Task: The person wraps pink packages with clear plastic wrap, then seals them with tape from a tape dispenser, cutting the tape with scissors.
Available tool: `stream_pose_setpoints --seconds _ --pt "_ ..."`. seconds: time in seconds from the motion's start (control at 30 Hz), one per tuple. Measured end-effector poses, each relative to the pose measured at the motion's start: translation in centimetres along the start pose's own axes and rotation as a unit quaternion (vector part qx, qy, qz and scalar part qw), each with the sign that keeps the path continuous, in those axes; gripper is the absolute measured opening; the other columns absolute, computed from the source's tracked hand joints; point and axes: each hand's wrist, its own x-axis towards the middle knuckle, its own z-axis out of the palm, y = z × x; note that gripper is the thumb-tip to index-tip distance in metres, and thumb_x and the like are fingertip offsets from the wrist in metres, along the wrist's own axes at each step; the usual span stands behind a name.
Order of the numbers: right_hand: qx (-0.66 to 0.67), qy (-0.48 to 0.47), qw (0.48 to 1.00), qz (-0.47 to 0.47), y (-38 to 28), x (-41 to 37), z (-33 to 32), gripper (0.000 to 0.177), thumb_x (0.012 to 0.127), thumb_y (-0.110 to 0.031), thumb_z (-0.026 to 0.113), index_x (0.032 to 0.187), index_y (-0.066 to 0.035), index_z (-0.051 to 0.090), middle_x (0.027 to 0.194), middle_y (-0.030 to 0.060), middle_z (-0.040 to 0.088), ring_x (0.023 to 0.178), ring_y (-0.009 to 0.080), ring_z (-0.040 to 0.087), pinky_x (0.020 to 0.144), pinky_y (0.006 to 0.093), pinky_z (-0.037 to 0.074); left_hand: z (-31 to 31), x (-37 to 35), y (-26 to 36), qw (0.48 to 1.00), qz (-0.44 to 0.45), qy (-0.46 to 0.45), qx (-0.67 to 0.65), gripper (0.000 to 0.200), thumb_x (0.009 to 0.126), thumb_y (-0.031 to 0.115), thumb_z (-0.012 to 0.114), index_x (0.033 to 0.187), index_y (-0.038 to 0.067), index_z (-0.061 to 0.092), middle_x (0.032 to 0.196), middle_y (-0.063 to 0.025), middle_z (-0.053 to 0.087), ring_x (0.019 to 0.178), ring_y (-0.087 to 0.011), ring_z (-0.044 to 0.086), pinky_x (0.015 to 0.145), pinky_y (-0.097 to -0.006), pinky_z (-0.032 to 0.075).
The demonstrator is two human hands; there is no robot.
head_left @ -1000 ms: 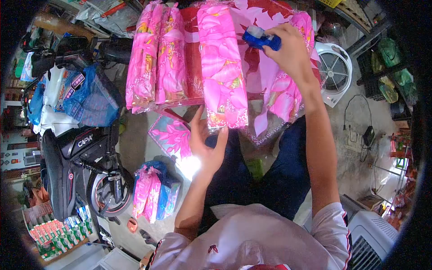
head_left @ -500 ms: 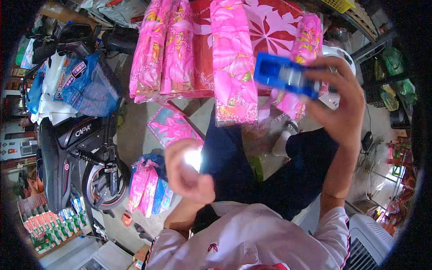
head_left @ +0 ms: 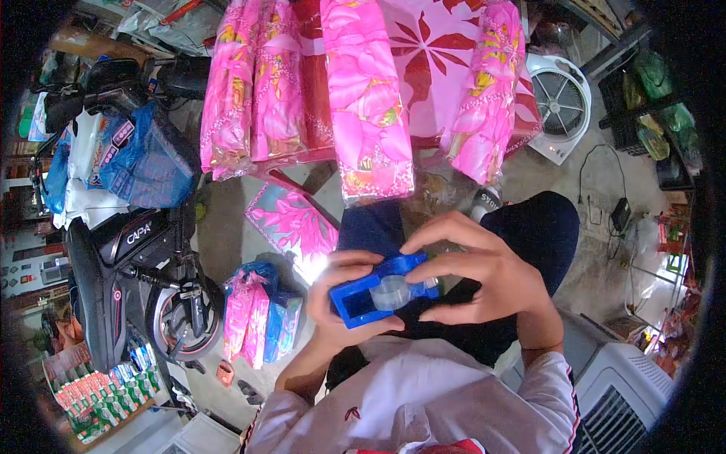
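A blue tape dispenser [head_left: 352, 301] with a roll of clear tape [head_left: 391, 293] in it is held above my lap. My left hand [head_left: 340, 291] grips its left end, thumb along the lower edge. On the right end, the fingers and thumb of my right hand [head_left: 476, 276] close around the dispenser beside the roll. Ahead, one pink wrapped package [head_left: 369, 98] juts over the near edge of a low table with a red and pink floral cover [head_left: 423, 64]. More pink packages [head_left: 280, 83] lie to its left, and another [head_left: 488, 91] lies to its right.
A black motorbike [head_left: 102, 280] with blue plastic bags [head_left: 151, 155] stands on the left. Pink and blue bagged packs [head_left: 246, 321] and a flat floral piece [head_left: 291, 227] are on the floor. A white fan [head_left: 560, 106] stands right of the table, a vented appliance [head_left: 620, 393] at lower right.
My right hand has brought the blue dispenser down and left from beside the right-hand package to above my lap. My left hand, empty before, has taken hold of its left end.
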Motion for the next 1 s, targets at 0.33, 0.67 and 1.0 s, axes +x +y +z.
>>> stream_pose_setpoints --seconds 0.33,0.67,1.0 --pt "-0.039 0.007 0.999 0.004 2.1 -0.6 1.4 0.026 0.077 -0.003 0.078 0.102 -0.005 0.07 0.125 0.0167 0.062 0.111 0.0358 0.062 0.095 0.0445 0.049 -1.9 1.7 1.2 0.975 0.042 -0.088 0.2 0.072 0.057 0.029 0.101 0.112 0.001 0.065 0.11 -0.0211 0.07 0.096 -0.032 0.072 0.08 -0.0371 0.06" --pt "0.073 0.063 0.992 0.083 2.4 -0.5 1.6 0.029 0.079 -0.004 0.078 0.106 -0.002 0.067 0.119 0.0157 0.063 0.102 0.0285 0.065 0.086 0.0378 0.053 -2.4 0.9 0.2 0.971 0.05 -0.04 0.231 0.073 0.053 0.031 0.102 0.109 0.003 0.065 0.109 -0.0199 0.07 0.095 -0.0322 0.072 0.081 -0.0377 0.059" --pt "-0.027 0.095 0.995 0.03 2.0 -0.4 2.2 0.032 0.074 -0.008 0.083 0.105 -0.007 0.074 0.119 0.0139 0.062 0.105 0.0274 0.063 0.082 0.0355 0.053 -1.7 0.4 -0.2 0.953 0.082 -0.023 0.29 0.069 0.056 0.028 0.101 0.109 0.005 0.064 0.112 -0.0185 0.07 0.097 -0.0322 0.072 0.079 -0.0381 0.062"
